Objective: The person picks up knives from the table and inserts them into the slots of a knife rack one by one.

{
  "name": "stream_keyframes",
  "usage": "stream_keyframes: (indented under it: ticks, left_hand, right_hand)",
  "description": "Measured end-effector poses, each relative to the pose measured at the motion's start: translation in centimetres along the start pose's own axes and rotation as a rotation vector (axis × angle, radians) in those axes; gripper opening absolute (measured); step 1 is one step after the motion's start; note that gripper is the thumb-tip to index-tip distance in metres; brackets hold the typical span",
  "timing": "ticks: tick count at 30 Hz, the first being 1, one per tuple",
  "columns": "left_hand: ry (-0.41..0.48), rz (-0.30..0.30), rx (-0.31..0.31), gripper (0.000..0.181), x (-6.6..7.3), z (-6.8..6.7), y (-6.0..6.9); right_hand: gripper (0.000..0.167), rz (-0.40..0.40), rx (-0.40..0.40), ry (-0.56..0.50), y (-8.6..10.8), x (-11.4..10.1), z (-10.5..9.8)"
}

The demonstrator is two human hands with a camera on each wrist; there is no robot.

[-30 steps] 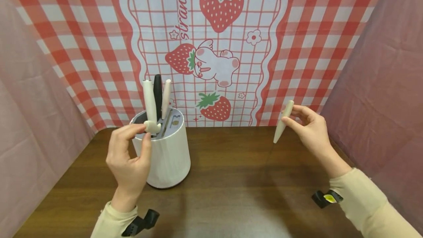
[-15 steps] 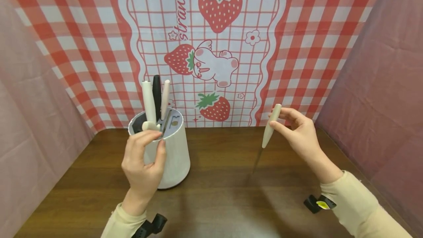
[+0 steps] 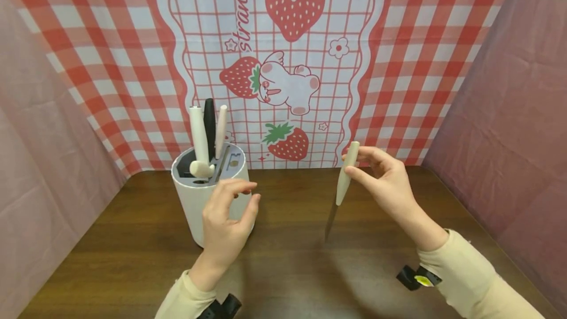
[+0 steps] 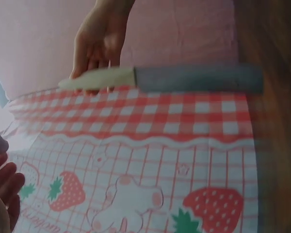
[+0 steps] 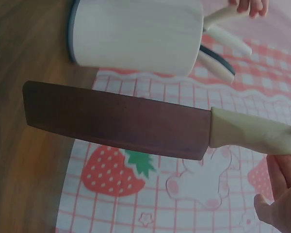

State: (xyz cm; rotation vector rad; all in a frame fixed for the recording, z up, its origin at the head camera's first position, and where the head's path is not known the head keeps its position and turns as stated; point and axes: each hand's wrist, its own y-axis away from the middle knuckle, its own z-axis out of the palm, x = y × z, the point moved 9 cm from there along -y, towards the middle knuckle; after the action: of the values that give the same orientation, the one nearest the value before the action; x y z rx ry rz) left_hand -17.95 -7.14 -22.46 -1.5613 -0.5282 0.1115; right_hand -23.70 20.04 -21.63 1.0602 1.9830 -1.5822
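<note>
My right hand (image 3: 385,186) pinches the cream handle of a kitchen knife (image 3: 347,174) between thumb and fingers. Its blade points down and is seen nearly edge-on in the head view. The right wrist view shows the broad blade (image 5: 116,121) from the side, with a blunt, squared tip. My left hand (image 3: 227,230) holds nothing, its thumb and fingers loosely bent and apart. It hovers in front of the white round knife block (image 3: 188,206), hiding part of its wall. A cream handle (image 3: 201,169) juts toward me from the block's top.
White (image 3: 200,134), black (image 3: 209,124) and pale pink (image 3: 221,132) handles stand up from the block, left of the middle of the brown wooden table (image 3: 292,274). Behind hangs a strawberry-print checked cloth (image 3: 407,63). Pink curtains (image 3: 500,87) flank both sides.
My left hand has moved right and down, away from the cream handle in the block. My right hand has carried the knife leftward and slightly down, and its blade now shows more clearly.
</note>
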Motion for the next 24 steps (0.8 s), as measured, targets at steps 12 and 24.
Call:
stream_keyframes:
  ticks: [12,24]
  left_hand:
    - [0.097,-0.254,-0.273,0.021,-0.7,4.8,0.9]
    - [0.179,-0.375,-0.35,0.028,-1.1,7.6,2.1]
  right_hand:
    - [0.031,0.003,-0.071,-0.042,0.2,-1.2,3.0]
    - [0.029,-0.003,-0.131,-0.077,0.5,-2.5,5.6]
